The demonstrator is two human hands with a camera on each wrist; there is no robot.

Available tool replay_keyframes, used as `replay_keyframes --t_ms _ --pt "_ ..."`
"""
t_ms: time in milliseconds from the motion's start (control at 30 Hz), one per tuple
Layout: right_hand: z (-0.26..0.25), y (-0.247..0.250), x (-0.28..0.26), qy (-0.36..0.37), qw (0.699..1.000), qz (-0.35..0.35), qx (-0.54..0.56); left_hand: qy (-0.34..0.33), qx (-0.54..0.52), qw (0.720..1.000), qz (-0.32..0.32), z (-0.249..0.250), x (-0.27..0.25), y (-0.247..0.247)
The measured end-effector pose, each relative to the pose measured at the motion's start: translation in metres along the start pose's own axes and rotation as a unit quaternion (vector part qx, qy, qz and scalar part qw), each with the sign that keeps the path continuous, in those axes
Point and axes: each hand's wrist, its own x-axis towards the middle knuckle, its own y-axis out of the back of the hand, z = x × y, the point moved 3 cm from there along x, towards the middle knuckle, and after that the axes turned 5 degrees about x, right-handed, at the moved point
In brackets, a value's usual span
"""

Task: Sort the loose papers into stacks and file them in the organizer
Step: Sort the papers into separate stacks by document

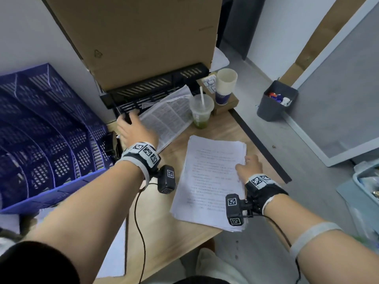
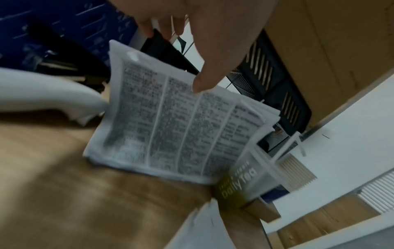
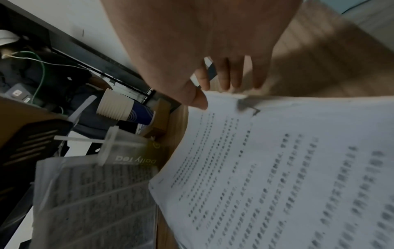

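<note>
1. Leftmost, a blue organizer (image 1: pixel 49 128) stands on the counter (image 1: pixel 168 228); a black tray (image 1: pixel 151 93) sits behind.
2. Left hand (image 1: pixel 135 128) reaches toward the tray, fingers loose, thumb touching the columned sheets (image 1: pixel 168 117), seemingly gripping nothing.
3. Right hand (image 1: pixel 249 167) pinches the white stack's (image 1: pixel 209 181) right edge: light, floppy, slippery, best squared and lifted by both long edges.
4. Nearby, the iced drink (image 1: pixel 201 111) could spill.
</note>
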Motion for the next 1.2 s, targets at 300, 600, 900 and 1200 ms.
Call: replay_keyframes --t_ms 300,600,900,1200 --pt "-0.041 -0.021 -0.014 0.101 0.987 0.003 0.124 -0.088 0.088 0.991 -0.048 0.007 0.023 0.001" --pt "-0.048 -0.047 -0.034 0.090 0.977 -0.074 0.177 -0.108 0.064 0.988 -0.091 -0.003 0.026 -0.012" --pt "-0.030 -0.053 -0.049 0.061 0.976 -0.099 0.182 -0.144 0.050 0.984 -0.092 -0.014 0.020 -0.026" --pt "-0.026 -0.065 -0.066 0.040 0.977 -0.094 0.190 -0.184 0.077 0.977 -0.072 -0.008 0.025 -0.032"
